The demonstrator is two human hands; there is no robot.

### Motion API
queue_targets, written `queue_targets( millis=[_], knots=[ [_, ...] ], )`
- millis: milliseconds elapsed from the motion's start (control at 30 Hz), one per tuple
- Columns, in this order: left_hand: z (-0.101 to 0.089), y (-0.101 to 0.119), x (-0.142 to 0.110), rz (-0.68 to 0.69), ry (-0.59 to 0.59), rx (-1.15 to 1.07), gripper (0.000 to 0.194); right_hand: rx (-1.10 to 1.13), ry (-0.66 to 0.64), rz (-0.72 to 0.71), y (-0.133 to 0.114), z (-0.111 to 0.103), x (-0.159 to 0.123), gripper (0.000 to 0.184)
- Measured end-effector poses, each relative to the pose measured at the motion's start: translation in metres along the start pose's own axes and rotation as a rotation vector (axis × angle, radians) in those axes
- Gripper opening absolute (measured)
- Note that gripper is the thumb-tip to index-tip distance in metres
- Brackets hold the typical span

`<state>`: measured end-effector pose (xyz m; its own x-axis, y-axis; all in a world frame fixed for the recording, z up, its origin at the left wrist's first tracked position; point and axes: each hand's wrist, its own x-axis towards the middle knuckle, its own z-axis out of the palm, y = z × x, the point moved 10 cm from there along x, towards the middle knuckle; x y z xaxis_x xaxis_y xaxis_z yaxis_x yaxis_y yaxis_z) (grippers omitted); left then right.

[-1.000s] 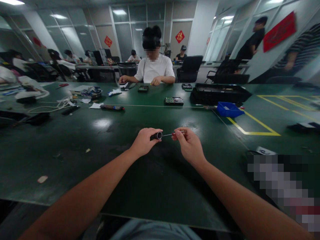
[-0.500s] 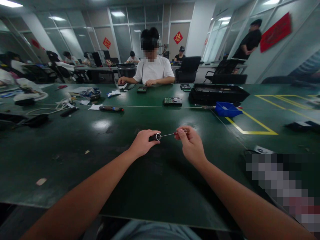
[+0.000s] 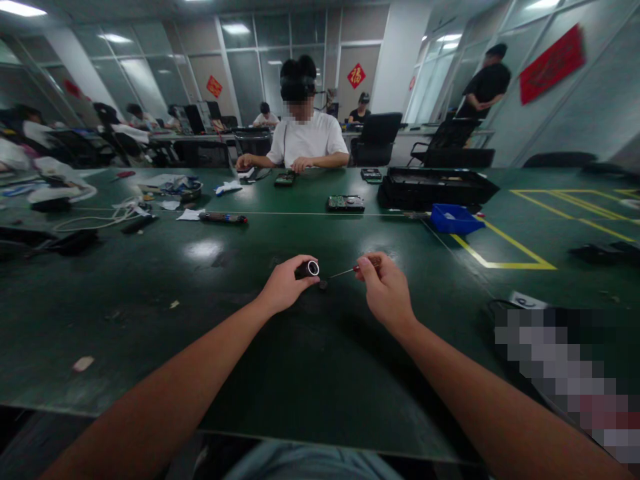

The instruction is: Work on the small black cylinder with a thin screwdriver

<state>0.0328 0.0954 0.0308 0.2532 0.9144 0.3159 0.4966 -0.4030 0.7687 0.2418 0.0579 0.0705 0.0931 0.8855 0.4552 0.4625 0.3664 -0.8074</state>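
Note:
My left hand [image 3: 283, 288] is closed around a short black cylinder [image 3: 304, 269], its open end with a bright ring turned to the right. In my right hand [image 3: 384, 288] is a thin screwdriver [image 3: 345, 272] with a reddish handle, pinched near the shaft. Its tip points left and stands just short of the cylinder's mouth. A small dark piece [image 3: 323, 285] shows just below the tip and right of my left fingers; whether it touches the table I cannot tell.
Past my hands, circuit-board drives [image 3: 345, 203], a black case [image 3: 437, 188] and a blue tray [image 3: 457, 218] stand on the green table [image 3: 150, 347]. A dark pen-like tool [image 3: 223, 217] and white cable [image 3: 107, 219] lie left. A person [image 3: 310, 140] sits opposite.
The screwdriver's tip has come out of the cylinder's mouth, a little to the right. A small dark piece now shows beneath it. The cylinder has tilted slightly upward.

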Motion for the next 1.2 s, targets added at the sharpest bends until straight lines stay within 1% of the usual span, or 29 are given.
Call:
queue_targets(
  millis=[100, 167, 267, 367, 467, 533, 667, 767, 867, 967, 1033, 1067, 1133, 1200],
  knots=[
    [-0.004, -0.005, 0.001, -0.028, 0.053, -0.117, 0.040, 0.030, 0.016, 0.002, 0.000, -0.002, 0.000, 0.026],
    [-0.007, -0.004, 0.000, -0.037, 0.074, -0.126, 0.042, 0.026, 0.023, -0.003, -0.001, -0.003, 0.000, 0.026],
    [-0.010, 0.003, -0.003, -0.051, 0.074, -0.022, 0.038, 0.010, 0.024, -0.008, -0.003, -0.004, 0.000, 0.025],
    [-0.008, 0.017, -0.005, -0.021, 0.032, 0.114, 0.033, 0.000, 0.023, -0.006, -0.005, -0.005, -0.001, 0.024],
    [-0.003, 0.029, -0.004, 0.050, -0.002, 0.200, 0.027, -0.012, 0.017, -0.011, -0.008, -0.005, -0.001, 0.024],
    [0.003, 0.034, -0.004, 0.090, -0.029, 0.256, 0.025, -0.025, 0.015, -0.016, -0.009, -0.006, -0.002, 0.024],
    [0.019, 0.030, -0.002, 0.095, -0.138, 0.454, 0.027, -0.034, 0.011, -0.020, -0.010, -0.006, -0.002, 0.024],
    [0.030, 0.023, -0.002, 0.066, -0.225, 0.609, 0.035, -0.018, 0.022, -0.024, -0.010, -0.006, -0.001, 0.024],
    [0.040, 0.022, 0.000, 0.065, -0.288, 0.716, 0.042, -0.006, 0.021, -0.024, -0.008, -0.005, -0.001, 0.023],
    [0.051, 0.024, 0.002, 0.102, -0.333, 0.772, 0.038, -0.002, -0.002, -0.027, -0.008, -0.002, -0.002, 0.022],
    [0.052, 0.025, 0.004, 0.113, -0.333, 0.767, 0.036, 0.002, -0.010, -0.030, -0.008, -0.002, -0.002, 0.022],
    [0.049, 0.024, 0.005, 0.103, -0.324, 0.738, 0.035, 0.003, -0.013, -0.030, -0.008, -0.001, -0.002, 0.022],
    [0.040, 0.020, 0.009, 0.061, -0.304, 0.617, 0.032, 0.005, -0.021, -0.026, -0.008, -0.002, -0.002, 0.022],
    [0.024, 0.010, 0.014, -0.018, -0.287, 0.428, 0.028, 0.012, -0.040, -0.026, -0.008, -0.001, -0.003, 0.022]
  ],
)
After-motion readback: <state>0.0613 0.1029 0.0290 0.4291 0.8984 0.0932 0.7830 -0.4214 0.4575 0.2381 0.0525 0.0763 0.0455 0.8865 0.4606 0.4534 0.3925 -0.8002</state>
